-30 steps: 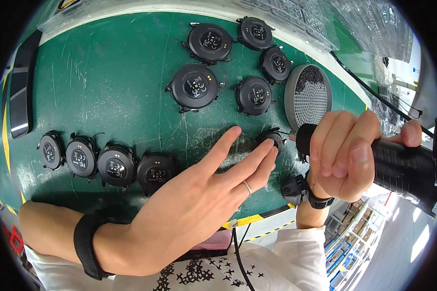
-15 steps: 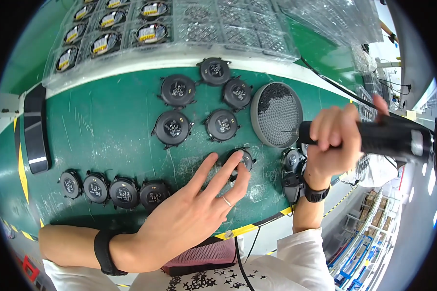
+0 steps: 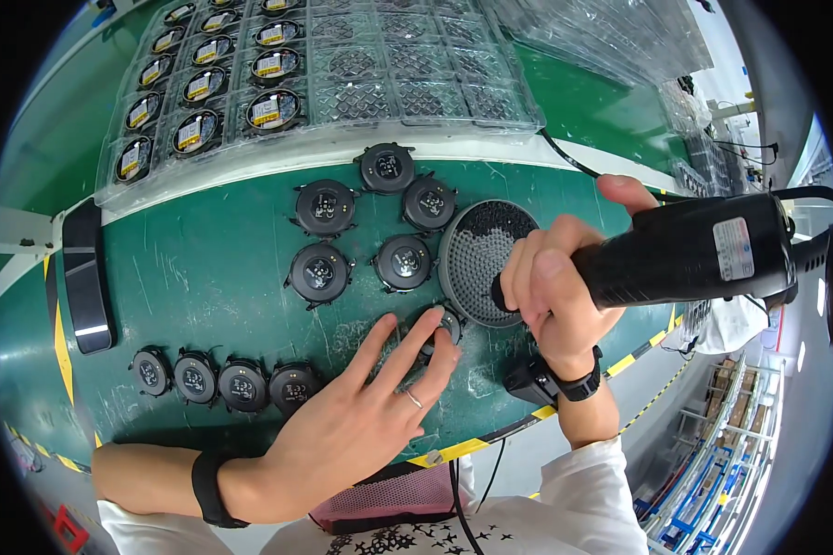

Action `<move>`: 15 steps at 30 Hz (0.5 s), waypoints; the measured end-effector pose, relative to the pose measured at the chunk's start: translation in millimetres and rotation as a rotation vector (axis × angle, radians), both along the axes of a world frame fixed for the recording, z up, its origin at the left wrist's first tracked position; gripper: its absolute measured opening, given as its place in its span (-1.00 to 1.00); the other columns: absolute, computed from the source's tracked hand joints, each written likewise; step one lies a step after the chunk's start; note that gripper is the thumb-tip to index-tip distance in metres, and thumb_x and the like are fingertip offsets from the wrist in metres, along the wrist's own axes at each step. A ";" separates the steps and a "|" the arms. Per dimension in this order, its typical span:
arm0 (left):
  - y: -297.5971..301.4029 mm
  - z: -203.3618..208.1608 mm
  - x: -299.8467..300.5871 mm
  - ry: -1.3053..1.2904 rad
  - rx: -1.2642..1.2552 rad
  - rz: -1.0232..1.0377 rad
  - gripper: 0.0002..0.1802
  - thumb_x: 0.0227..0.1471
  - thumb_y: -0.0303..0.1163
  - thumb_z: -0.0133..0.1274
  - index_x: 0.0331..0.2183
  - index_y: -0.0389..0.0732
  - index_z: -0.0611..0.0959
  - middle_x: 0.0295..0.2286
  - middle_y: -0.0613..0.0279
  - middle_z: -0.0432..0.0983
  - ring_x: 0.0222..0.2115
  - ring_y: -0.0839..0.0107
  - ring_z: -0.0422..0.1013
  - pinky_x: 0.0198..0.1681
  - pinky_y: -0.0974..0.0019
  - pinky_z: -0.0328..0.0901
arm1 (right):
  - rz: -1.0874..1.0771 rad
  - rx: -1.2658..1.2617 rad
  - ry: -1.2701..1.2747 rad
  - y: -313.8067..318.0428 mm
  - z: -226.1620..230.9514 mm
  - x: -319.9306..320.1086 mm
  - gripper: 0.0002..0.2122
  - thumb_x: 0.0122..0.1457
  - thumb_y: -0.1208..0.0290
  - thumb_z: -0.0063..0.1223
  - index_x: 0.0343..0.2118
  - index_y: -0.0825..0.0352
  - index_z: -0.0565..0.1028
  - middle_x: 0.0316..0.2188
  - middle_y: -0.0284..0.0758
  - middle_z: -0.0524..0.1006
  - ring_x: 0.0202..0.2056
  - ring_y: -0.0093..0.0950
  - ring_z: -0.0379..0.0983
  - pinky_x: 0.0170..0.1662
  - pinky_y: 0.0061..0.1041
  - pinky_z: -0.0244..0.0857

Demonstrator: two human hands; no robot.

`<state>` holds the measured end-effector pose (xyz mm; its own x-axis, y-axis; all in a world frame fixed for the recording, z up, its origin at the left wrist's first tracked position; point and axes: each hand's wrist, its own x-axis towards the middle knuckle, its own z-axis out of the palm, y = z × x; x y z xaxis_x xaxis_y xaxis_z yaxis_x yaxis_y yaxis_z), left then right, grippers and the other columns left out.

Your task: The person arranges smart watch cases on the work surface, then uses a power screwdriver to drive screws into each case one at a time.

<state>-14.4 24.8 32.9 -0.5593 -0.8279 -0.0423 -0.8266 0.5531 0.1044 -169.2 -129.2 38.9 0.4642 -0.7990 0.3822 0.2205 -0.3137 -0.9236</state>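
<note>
My left hand (image 3: 352,398), with a ring on one finger, reaches across the green bench. Its fingertips rest on a round black watch case (image 3: 453,326), holding it against the surface and partly covering it. In my right hand (image 3: 565,301) is a black electric screwdriver (image 3: 685,250), held almost level with my fingers wrapped round its front end. That end is over the lower right of a round grey screw tray (image 3: 449,277) with rows of small holes and dark bits at its top; my fingers hide the bit. Several more watch cases (image 3: 404,263) lie left of the tray.
A row of watch cases (image 3: 243,385) lies near the front left. Clear plastic trays (image 3: 352,60) stand at the back, some pockets holding watch parts. A dark slab-shaped device (image 3: 87,277) is at the left. A black block-like object (image 3: 529,379) sits beside my right wrist.
My right hand has brought the screwdriver left and lower relative to the screw tray, turning its body more toward me. My left hand stays on the same watch case. The whole view has shifted slightly.
</note>
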 end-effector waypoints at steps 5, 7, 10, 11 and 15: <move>6.2 3.4 -5.8 -0.019 0.016 -0.011 -0.14 0.01 0.08 0.18 0.20 -0.29 0.47 0.21 -0.05 0.22 0.31 -0.08 0.11 0.35 -0.03 0.13 | -0.091 -0.044 -0.130 -3.2 -5.9 15.7 -0.35 0.27 0.49 0.05 0.35 0.32 0.00 -0.70 -0.43 0.24 -0.79 -0.60 0.11 -0.69 -0.51 0.13; 7.4 1.3 -6.5 -0.021 0.009 -0.030 -0.15 0.00 0.07 0.18 0.20 -0.28 0.47 0.21 -0.07 0.22 0.31 -0.11 0.12 0.35 -0.05 0.13 | -0.142 -0.045 -0.152 -3.6 -6.1 15.8 -0.34 0.28 0.48 0.05 0.37 0.31 -0.02 -0.70 -0.43 0.23 -0.79 -0.60 0.10 -0.69 -0.51 0.14; 9.8 1.9 -6.8 -0.031 0.008 -0.029 -0.15 0.02 0.07 0.17 0.22 -0.27 0.46 0.21 -0.09 0.22 0.31 -0.14 0.11 0.35 -0.08 0.13 | -0.144 -0.047 -0.215 -6.0 1.5 7.1 -0.33 0.28 0.49 0.04 0.38 0.31 -0.02 -0.70 -0.44 0.22 -0.78 -0.60 0.10 -0.67 -0.51 0.15; 10.7 2.2 -7.2 -0.032 0.006 -0.024 -0.15 0.03 0.07 0.17 0.22 -0.26 0.45 0.21 -0.10 0.22 0.31 -0.15 0.11 0.34 -0.09 0.13 | -0.143 -0.046 -0.215 -7.6 4.2 3.6 -0.33 0.28 0.49 0.04 0.38 0.31 -0.02 -0.70 -0.44 0.22 -0.78 -0.60 0.10 -0.67 -0.51 0.15; 12.3 2.3 -8.3 -0.001 0.022 -0.042 -0.07 0.03 0.09 0.16 0.30 -0.20 0.35 0.20 -0.12 0.24 0.30 -0.19 0.11 0.35 -0.18 0.11 | -0.180 -0.116 -0.181 -13.5 8.0 -4.1 -0.35 0.26 0.52 0.01 0.37 0.34 -0.01 -0.72 -0.43 0.21 -0.78 -0.61 0.09 -0.67 -0.50 0.15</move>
<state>-22.7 37.1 35.3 -0.5932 -0.8028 -0.0602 -0.8029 0.5847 0.1162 -173.3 -142.7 46.9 0.2344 -0.8084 0.5400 0.3093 -0.4646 -0.8298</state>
